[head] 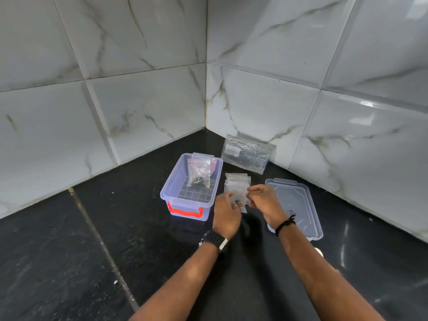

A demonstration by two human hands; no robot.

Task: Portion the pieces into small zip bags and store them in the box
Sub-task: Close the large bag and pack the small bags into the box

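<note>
My left hand [225, 210] and right hand [262, 200] both pinch one small zip bag [239, 201] holding dark pieces, fingers curled, just right of the open clear box [185, 205]. Inside the box leans a filled bag [200, 173]; its lid [298, 205] lies right on the counter [115, 228].

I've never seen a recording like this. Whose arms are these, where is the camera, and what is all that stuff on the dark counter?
No machine here: a person wears a camera on the head, looking down at their own arms. Both hands, left hand and right hand, pinch a small zip bag with dark pieces inside. On the black counter stands an open clear box holding one filled bag. Its lid lies to the right. Spare empty bags and a larger packet lie behind.
</note>
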